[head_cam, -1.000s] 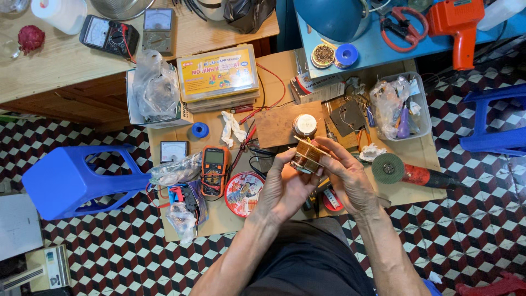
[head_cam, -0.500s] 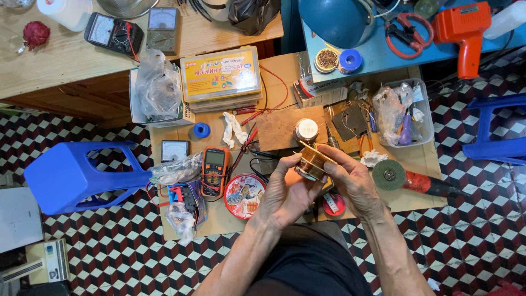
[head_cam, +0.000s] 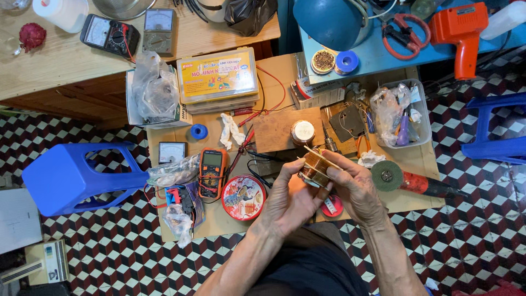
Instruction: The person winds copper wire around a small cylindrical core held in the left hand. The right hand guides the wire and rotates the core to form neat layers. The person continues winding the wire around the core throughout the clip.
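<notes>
Copper coil [head_cam: 313, 168]: gripped between left hand [head_cam: 289, 197] and right hand [head_cam: 356, 189] fingertips (both pinching); risk: windings slipping off, loosened by twisting.

A low wooden board [head_cam: 285, 77] (on checkered floor [head_cam: 98, 257]) carries an orange multimeter [head_cam: 212, 172] and round red tin [head_cam: 244, 197].

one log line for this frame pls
left hand: grips copper coil bobbin | right hand: steadies same bobbin | below: round red tin | right: angle grinder | left: orange multimeter
</notes>
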